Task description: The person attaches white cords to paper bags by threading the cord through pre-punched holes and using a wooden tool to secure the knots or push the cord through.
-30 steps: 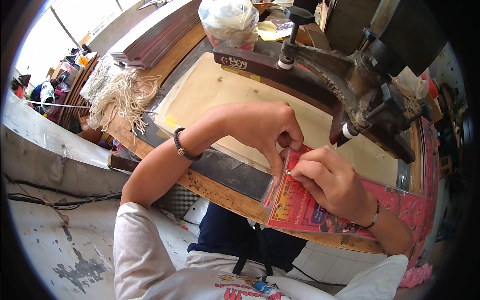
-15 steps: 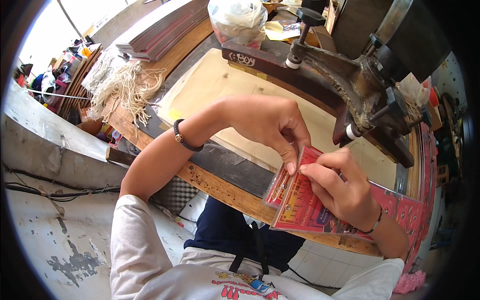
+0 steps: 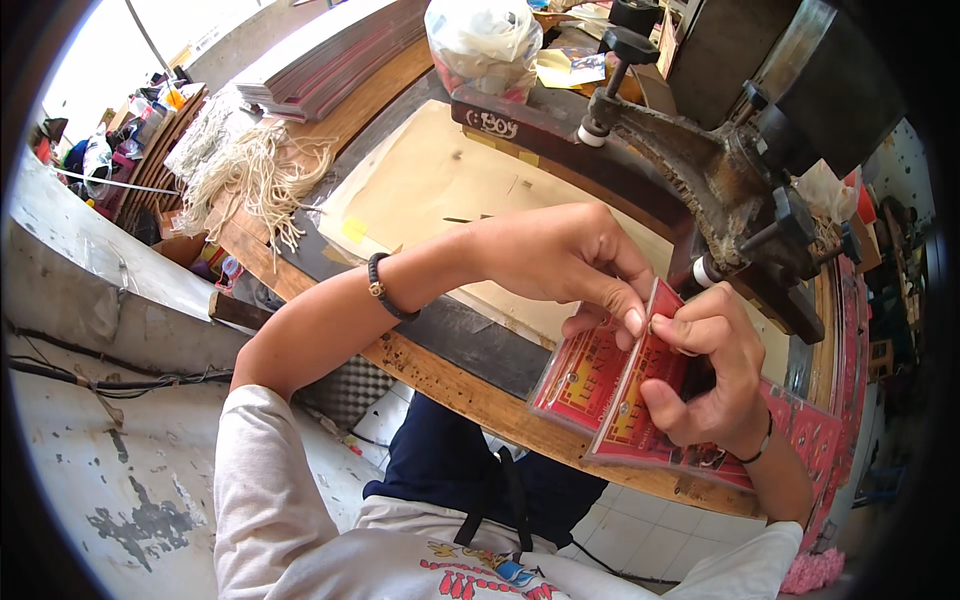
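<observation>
My left hand (image 3: 600,265) reaches across from the left, thumb and fingers pinched on the upper corner of a red printed sheet (image 3: 628,425) with a glossy, plastic-like surface. My right hand (image 3: 722,365) grips the same sheet near that corner, its index finger bent against the edge and its thumb lower on the face. The sheet's left edge is raised and tilted. Under it lies another red sheet (image 3: 572,388) with a yellow panel and a small round eyelet-like spot, at the table's front edge. Part of the raised sheet is hidden behind my right hand.
A dark metal clamp (image 3: 690,165) holds a dark frame (image 3: 570,155) over a pale board (image 3: 400,180). Left on the wooden table are white cords (image 3: 265,190) and stacked boards (image 3: 340,60). A plastic bag (image 3: 485,45) stands behind. More red sheets (image 3: 845,350) lie right.
Both hands have shifted right with the upper sheet's left edge, which stands more raised now. More of the sheet beneath shows. My right thumb has spread away from its index finger.
</observation>
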`<state>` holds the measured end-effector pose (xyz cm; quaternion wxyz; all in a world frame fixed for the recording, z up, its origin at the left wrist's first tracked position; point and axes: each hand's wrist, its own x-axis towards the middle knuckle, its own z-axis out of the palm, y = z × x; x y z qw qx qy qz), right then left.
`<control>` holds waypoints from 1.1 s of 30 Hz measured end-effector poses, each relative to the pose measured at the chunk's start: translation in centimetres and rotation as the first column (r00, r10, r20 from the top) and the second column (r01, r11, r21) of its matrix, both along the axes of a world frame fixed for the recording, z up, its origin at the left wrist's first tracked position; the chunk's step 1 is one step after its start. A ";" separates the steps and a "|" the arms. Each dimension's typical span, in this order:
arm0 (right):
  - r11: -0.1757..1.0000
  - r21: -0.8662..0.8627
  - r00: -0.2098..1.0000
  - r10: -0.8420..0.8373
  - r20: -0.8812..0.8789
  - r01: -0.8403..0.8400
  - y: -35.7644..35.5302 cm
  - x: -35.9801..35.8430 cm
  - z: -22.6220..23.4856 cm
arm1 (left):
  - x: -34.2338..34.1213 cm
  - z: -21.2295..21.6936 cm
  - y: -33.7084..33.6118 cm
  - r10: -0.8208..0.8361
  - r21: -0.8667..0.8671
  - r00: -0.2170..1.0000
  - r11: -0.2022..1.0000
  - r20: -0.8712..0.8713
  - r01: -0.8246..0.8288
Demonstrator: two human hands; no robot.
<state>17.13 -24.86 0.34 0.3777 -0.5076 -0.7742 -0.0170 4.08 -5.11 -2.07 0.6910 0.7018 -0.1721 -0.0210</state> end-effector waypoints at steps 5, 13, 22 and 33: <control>0.997 0.072 0.996 -0.005 0.094 -0.002 -0.1 -0.5 -0.9 | -0.1 0.1 0.6 -0.122 0.102 0.988 0.986 -0.093 0.132; 0.995 0.100 0.984 -0.035 0.175 0.017 -0.6 -0.9 -1.3 | -0.3 0.2 0.8 -0.185 0.168 0.979 0.966 -0.086 0.198; 0.995 0.094 0.984 -0.048 0.169 0.033 -0.3 -0.7 -1.7 | -0.1 -0.3 0.9 -0.185 0.084 0.966 0.976 -0.182 0.202; 0.994 0.103 0.994 -0.049 0.103 0.038 0.0 -1.0 -2.2 | -0.2 -0.2 0.8 -0.169 0.155 0.965 0.967 -0.202 0.202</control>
